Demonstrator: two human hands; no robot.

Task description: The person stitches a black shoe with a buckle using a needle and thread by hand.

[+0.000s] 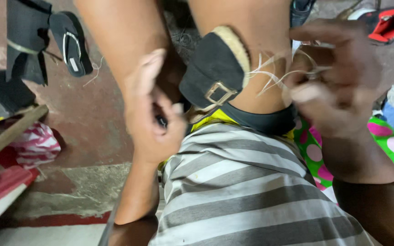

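Head view, looking down past a grey-and-white striped shirt point(251, 182) at bare knees, shows both hands busy on a black shoe piece point(213, 68). The right hand's fingers point(313, 91) are pinched together on pale thread point(274, 75), several strands of which run taut from the fingertips back to the tan edge of the piece, so the pull seems meant to draw a stitch tight. That right hand point(338, 86) is blurred, and whether it also holds a needle cannot be told. The left hand point(153, 114) is curled closed beside the lower left of the piece, its fingers clenched around something small and dark that stays mostly hidden; it appears to brace the work from that side.

The black shoe piece itself sits wedged between the knees, tan sole edge up and a brass-coloured buckle point(220, 93) facing the camera, a position that likely frees both hands for the thread. Under the right forearm lies a green cloth with pink spots point(315, 150).

Further out, on the reddish floor point(87, 118), a black sandal point(71, 43) lies at upper left beside other dark pieces, a pink-and-white striped bag point(35, 143) sits at the left, and a red-and-black shoe point(391, 23) rests at upper right.
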